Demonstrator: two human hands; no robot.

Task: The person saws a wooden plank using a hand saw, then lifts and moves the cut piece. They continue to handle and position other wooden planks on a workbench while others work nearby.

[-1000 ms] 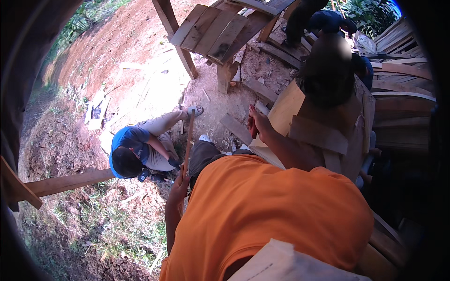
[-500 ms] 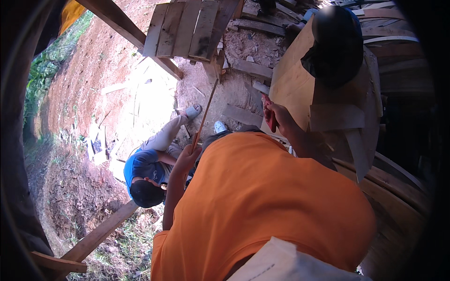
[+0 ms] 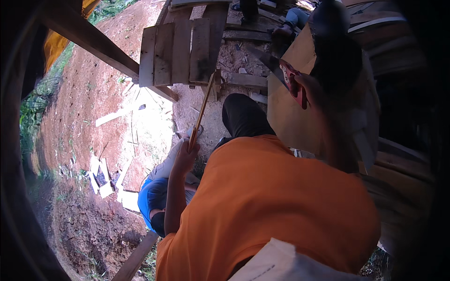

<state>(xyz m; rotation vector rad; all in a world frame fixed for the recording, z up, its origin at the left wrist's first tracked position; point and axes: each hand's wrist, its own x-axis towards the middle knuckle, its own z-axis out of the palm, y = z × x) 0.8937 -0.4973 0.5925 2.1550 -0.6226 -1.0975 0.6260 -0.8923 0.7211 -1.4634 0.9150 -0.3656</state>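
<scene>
My left hand is closed around the near end of a thin, narrow wooden strip. The strip slants away from me, and its far end overlaps the edge of a rough plank bench; whether it touches cannot be made out. In my right hand is a handsaw with a red handle, the fingers wrapped round the grip. Its dark blade points up and to the left, off the bench's right side. Beneath the saw lies a tan wooden sheet.
A person in a blue shirt sits low at my left. Another person's jeans show at the far right. A slanting beam runs to the bench. Boards and offcuts litter the dirt ground. A dark shape covers part of the sheet.
My right hand has raised the saw up and to the right, and its blade now shows clearly. My left hand still grips the strip. A dark-trousered knee now shows ahead of the orange shirt.
</scene>
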